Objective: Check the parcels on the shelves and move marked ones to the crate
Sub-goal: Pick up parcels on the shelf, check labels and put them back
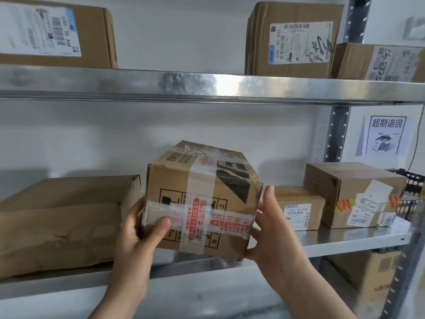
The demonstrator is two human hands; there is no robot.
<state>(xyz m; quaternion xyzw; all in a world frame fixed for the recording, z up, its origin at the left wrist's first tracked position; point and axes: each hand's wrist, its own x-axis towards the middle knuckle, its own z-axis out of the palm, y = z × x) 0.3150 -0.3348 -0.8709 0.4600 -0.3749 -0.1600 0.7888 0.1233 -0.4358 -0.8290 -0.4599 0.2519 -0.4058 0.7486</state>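
both hands have hold of a taped box (202, 199) at the front edge of the middle shelf (345, 238), about halfway along it. the left hand (142, 231) wraps the box's lower left corner, thumb pressed flat on the clear tape across the front face, fingers gone round the left side out of sight. the right hand (276, 233) cups the lower right corner, thumb pointing up along the right edge, palm against the side. the box sits tilted, its bottom hanging past the shelf's front edge; whether it rests on the shelf, i cannot tell. it has clear tape with red print and black marker writing on top.

just beside it, toward the left end of the same shelf, lies a big flat brown parcel (64, 222). toward the right end stand a small labelled box (299, 208) and, touching it, a bigger box with orange tape (354, 192). a black crate (411, 187) shows past the right end of the shelf.

on the upper shelf (207, 86) there is a labelled box at the left end (55, 31), a scribbled-on box (294, 40) near the right end, and a lower box (377, 63) beside it. a paper sign (386, 134) hangs on the wall.
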